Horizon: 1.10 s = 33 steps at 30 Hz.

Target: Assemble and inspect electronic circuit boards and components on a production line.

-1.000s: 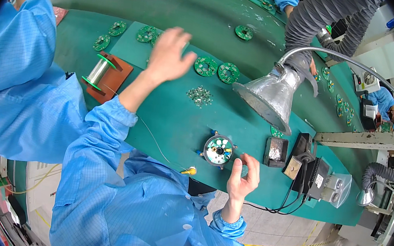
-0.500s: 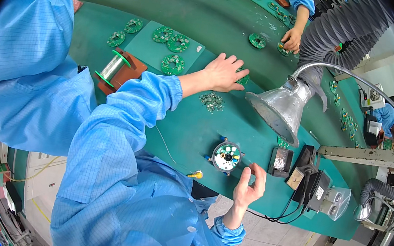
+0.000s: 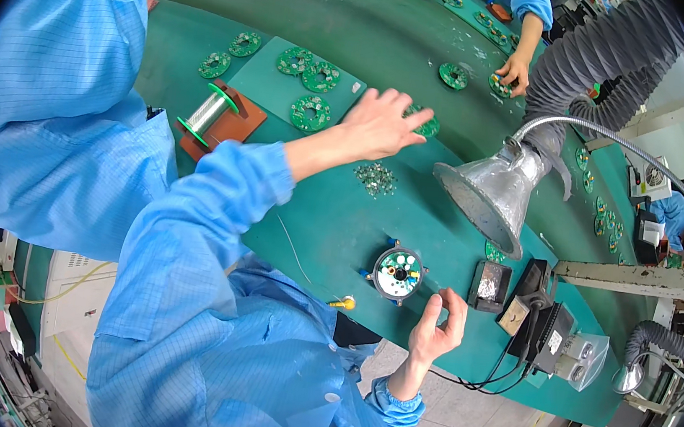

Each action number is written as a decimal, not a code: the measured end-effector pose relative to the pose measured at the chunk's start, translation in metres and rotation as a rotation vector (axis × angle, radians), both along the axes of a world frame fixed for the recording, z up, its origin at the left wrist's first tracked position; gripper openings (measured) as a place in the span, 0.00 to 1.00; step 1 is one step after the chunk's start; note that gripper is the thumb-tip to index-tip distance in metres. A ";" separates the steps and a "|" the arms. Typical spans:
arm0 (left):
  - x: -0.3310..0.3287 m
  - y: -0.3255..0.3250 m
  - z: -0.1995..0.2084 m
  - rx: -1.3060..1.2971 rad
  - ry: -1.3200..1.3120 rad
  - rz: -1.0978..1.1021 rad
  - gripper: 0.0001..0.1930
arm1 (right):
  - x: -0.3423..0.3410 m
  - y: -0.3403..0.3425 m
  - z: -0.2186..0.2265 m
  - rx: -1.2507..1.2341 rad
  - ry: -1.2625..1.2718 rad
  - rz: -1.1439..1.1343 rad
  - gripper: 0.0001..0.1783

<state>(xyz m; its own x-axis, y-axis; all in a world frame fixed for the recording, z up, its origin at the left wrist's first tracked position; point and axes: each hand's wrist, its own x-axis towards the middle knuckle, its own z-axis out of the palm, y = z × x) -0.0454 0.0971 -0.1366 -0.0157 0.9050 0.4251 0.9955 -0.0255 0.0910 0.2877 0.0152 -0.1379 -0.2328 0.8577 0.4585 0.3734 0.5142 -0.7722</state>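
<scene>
My left hand [image 3: 379,125] reaches over the far part of the bench, its fingers spread and slightly blurred. Its fingertips are beside a green ring-shaped circuit board [image 3: 426,125], with nothing visible in the grasp. My right hand [image 3: 436,334] is raised near the front edge, thumb and bent fingers drawn together; anything thin between them is too faint to name. Left of its fingertips, a round black fixture [image 3: 377,278] with blue clips holds a circular board [image 3: 399,272] carrying white and yellow parts. A pile of small metallic pieces [image 3: 375,179] lies between my hands.
Ring boards [image 3: 310,113] lie on a green mat [image 3: 264,78]. A solder wire spool [image 3: 208,114] sits left, a metal fume hood [image 3: 487,196] hangs right. A soldering station [image 3: 552,334] and small dark tray [image 3: 489,286] stand near it. Co-workers' arms [image 3: 530,45] are beyond.
My left hand has drawn back leftward from the ring board, leaving more of it exposed. My right hand stays almost where it was. The view has shifted slightly.
</scene>
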 end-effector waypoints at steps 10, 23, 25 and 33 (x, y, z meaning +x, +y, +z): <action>0.003 -0.148 0.009 -0.267 -0.121 0.149 0.29 | -0.003 -0.001 0.006 -0.009 0.025 0.043 0.11; -0.003 0.082 0.018 -0.125 -0.346 0.215 0.25 | 0.010 -0.017 -0.023 0.099 -0.035 -0.020 0.11; -0.010 0.122 0.006 -0.152 -0.291 0.222 0.25 | 0.011 -0.016 -0.025 0.129 -0.043 -0.043 0.12; -0.070 0.191 -0.020 -0.392 -0.151 0.196 0.17 | 0.004 -0.009 -0.022 0.151 -0.069 -0.055 0.11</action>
<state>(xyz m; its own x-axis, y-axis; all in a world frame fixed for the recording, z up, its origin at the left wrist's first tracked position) -0.1153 0.2884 -0.1562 -0.2381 0.9707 0.0316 0.9530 0.2272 0.2005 0.2915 0.0060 -0.1601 -0.2226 0.7924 0.5680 0.4541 0.5998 -0.6588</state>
